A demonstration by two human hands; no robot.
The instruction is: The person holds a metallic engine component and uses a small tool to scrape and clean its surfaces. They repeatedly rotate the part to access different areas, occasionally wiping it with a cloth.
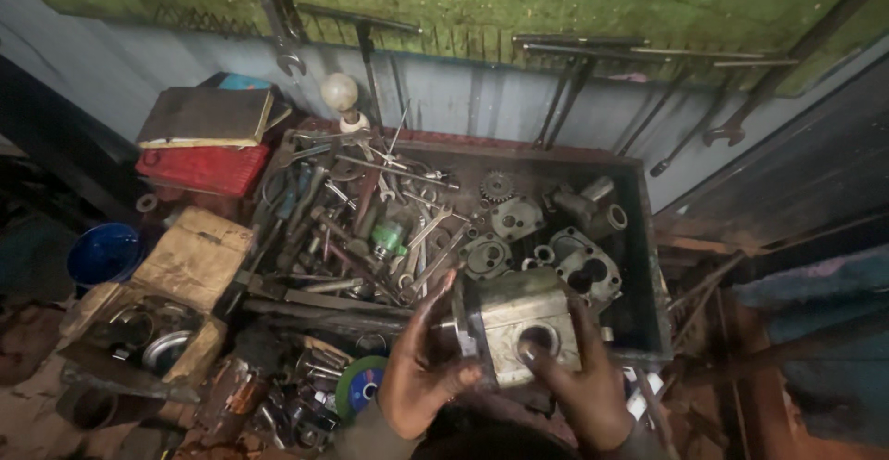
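Head view. Grey metal pump housing (519,326): clamped between both hands, lifted just above the near rim of the metal tray (648,266). Left hand (421,367) steadies its flange side; right hand (579,381) grips the bored face, a fingertip at the hole. Beyond the hands: loose gears, covers and spanners (407,238) lying in the tray.

We see our two bare hands, no gloves on either. Our left hand (421,367) is smeared with dark grease across the palm and fingers, and our right hand (582,381) carries the same grime over its back and knuckles. At each wrist a dull, greyish-olive sleeve cuff shows, loose, worn and stained.
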